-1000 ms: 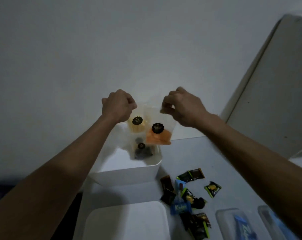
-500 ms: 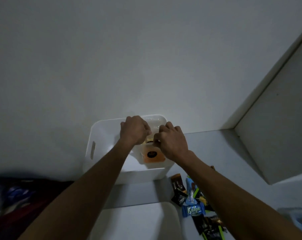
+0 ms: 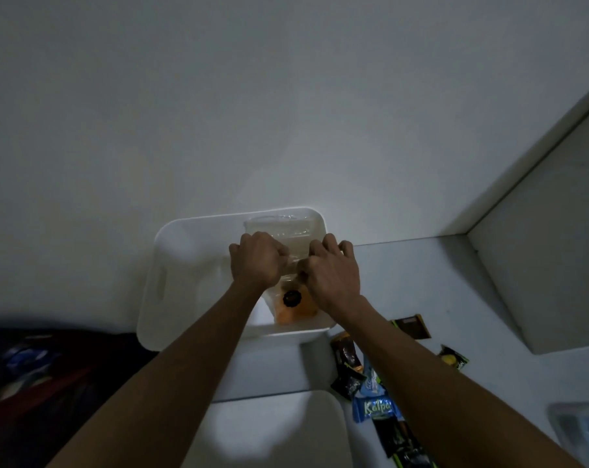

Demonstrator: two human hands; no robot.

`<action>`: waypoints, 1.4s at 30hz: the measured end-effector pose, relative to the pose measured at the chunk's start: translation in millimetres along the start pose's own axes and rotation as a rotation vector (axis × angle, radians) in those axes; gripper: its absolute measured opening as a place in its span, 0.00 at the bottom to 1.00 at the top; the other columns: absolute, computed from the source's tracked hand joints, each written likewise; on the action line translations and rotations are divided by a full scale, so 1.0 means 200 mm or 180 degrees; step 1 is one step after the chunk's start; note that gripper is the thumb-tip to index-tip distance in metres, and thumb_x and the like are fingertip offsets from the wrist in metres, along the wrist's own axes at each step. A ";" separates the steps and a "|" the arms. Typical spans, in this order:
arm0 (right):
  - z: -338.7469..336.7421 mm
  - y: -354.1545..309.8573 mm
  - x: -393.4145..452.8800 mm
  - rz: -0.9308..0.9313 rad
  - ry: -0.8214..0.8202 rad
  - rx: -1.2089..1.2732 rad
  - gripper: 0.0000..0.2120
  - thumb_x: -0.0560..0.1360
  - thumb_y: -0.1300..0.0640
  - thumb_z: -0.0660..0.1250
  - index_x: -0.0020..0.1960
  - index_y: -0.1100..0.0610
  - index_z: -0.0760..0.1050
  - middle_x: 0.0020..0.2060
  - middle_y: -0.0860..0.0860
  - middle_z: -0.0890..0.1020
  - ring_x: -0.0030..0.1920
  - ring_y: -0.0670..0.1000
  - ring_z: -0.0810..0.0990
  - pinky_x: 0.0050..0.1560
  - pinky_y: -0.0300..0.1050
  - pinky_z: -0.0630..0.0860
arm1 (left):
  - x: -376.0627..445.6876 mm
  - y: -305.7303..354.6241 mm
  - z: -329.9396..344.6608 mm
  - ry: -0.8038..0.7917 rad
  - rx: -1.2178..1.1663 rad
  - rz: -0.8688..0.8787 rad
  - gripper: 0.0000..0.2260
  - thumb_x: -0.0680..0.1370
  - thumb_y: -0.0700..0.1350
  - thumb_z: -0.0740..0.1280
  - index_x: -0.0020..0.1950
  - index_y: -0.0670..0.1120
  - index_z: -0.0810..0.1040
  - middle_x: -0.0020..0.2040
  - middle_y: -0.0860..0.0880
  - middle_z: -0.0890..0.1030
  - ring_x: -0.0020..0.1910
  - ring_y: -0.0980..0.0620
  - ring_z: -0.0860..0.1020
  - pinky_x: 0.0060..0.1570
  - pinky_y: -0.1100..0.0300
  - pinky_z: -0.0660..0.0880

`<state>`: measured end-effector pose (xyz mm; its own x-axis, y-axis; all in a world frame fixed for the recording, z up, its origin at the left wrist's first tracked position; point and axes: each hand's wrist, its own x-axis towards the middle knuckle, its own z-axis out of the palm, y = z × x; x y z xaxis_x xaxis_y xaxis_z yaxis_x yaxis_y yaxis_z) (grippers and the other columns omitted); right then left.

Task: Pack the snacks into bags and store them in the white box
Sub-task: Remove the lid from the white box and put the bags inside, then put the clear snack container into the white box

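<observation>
**Head view: bagged snack going into the white box**

Head cam shows both your hands inside the white box (image 3: 171, 261), over its right half. Left hand (image 3: 257, 263) and right hand (image 3: 333, 275) are curled shut, pinching the top edge of a clear bag (image 3: 294, 307) btwn them. The bag hangs below & toward you from your fingertips, long axis running top-to-bottom in frame, orange snack and black sticker at its lower end near the box's front wall. Can't tell if the bag's bottom already touches the box floor. More clear bags (image 3: 279, 226) sit at the back wall, just beyond your knuckles. Both hands are equally near; right covers a bit more of the bag top. Loose wrapped snacks (image 3: 374, 407) lie outside on the counter (image 3: 421, 265), right of the box.
</observation>
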<state>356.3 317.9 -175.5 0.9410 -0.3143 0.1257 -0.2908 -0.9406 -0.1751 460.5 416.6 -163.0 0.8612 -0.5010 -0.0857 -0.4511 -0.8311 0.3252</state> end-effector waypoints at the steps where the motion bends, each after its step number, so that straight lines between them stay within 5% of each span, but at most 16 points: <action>1: 0.00 0.00 0.00 -0.0027 -0.0021 0.0008 0.10 0.73 0.46 0.68 0.48 0.50 0.84 0.42 0.51 0.77 0.53 0.55 0.71 0.55 0.53 0.65 | 0.00 -0.01 0.01 -0.0003 -0.0017 -0.0004 0.06 0.77 0.50 0.70 0.51 0.57 0.86 0.51 0.50 0.84 0.54 0.46 0.76 0.50 0.54 0.62; 14: -0.20 -0.02 -0.12 0.0174 0.0029 0.0148 0.16 0.75 0.44 0.67 0.58 0.51 0.80 0.52 0.51 0.79 0.56 0.53 0.70 0.55 0.50 0.67 | -0.17 -0.05 -0.17 0.0363 -0.0588 0.0088 0.12 0.74 0.58 0.71 0.55 0.55 0.84 0.54 0.50 0.84 0.56 0.46 0.78 0.57 0.48 0.71; 20: -0.42 0.07 -0.35 0.0823 0.0372 0.1030 0.15 0.75 0.49 0.71 0.60 0.51 0.80 0.56 0.53 0.79 0.60 0.54 0.72 0.54 0.50 0.73 | -0.36 0.07 -0.30 0.0626 -0.1174 0.0279 0.19 0.74 0.59 0.70 0.62 0.52 0.80 0.54 0.47 0.82 0.56 0.46 0.78 0.61 0.47 0.72; 25: -0.63 0.23 -0.76 0.1378 0.0814 0.1847 0.13 0.74 0.49 0.71 0.57 0.52 0.81 0.49 0.49 0.81 0.47 0.46 0.77 0.45 0.38 0.70 | -0.64 0.32 -0.30 0.0464 -0.1790 0.0567 0.16 0.73 0.52 0.74 0.59 0.48 0.82 0.51 0.46 0.83 0.47 0.52 0.80 0.50 0.68 0.70; 27: -0.70 0.30 -0.98 0.1634 0.0941 0.2088 0.12 0.74 0.49 0.72 0.56 0.51 0.82 0.47 0.47 0.83 0.45 0.43 0.79 0.43 0.35 0.71 | -0.78 0.43 -0.25 0.0277 -0.2009 0.0651 0.15 0.73 0.50 0.74 0.58 0.47 0.83 0.50 0.46 0.83 0.45 0.55 0.79 0.45 0.72 0.68; 31: -0.74 0.50 -1.47 0.2223 0.1082 0.2267 0.08 0.74 0.51 0.73 0.52 0.51 0.84 0.42 0.43 0.84 0.43 0.40 0.81 0.45 0.32 0.75 | -1.04 0.66 -0.07 -0.0091 -0.2226 0.0844 0.14 0.74 0.49 0.74 0.57 0.48 0.83 0.48 0.47 0.82 0.44 0.53 0.79 0.46 0.60 0.75; 37: -0.71 0.92 -2.16 0.2954 0.1132 0.2308 0.05 0.73 0.54 0.74 0.49 0.50 0.84 0.40 0.44 0.85 0.41 0.39 0.83 0.44 0.33 0.76 | -1.45 1.12 0.29 -0.0594 -0.2388 0.0898 0.13 0.73 0.48 0.75 0.56 0.46 0.83 0.45 0.48 0.82 0.40 0.57 0.78 0.48 0.58 0.79; 40: -0.69 1.14 -2.42 0.3133 0.1099 0.2194 0.06 0.72 0.54 0.74 0.49 0.50 0.84 0.39 0.46 0.85 0.41 0.42 0.83 0.49 0.42 0.79 | -1.65 1.37 0.50 -0.0712 -0.2366 0.0861 0.14 0.73 0.46 0.75 0.57 0.46 0.81 0.47 0.45 0.80 0.40 0.55 0.76 0.39 0.76 0.70; 42: -0.67 1.28 -2.56 0.3152 0.1072 0.2119 0.07 0.73 0.54 0.73 0.51 0.52 0.84 0.39 0.48 0.85 0.40 0.45 0.83 0.47 0.42 0.79 | -1.80 1.52 0.63 -0.0738 -0.2305 0.0723 0.16 0.74 0.46 0.74 0.60 0.46 0.80 0.50 0.45 0.79 0.44 0.54 0.76 0.39 0.76 0.67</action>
<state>-222.7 221.3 -154.5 0.2462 -0.9622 -0.1161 -0.6138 -0.0622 -0.7870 -15.7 313.3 -151.2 0.6597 -0.7432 -0.1118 -0.2770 -0.3787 0.8831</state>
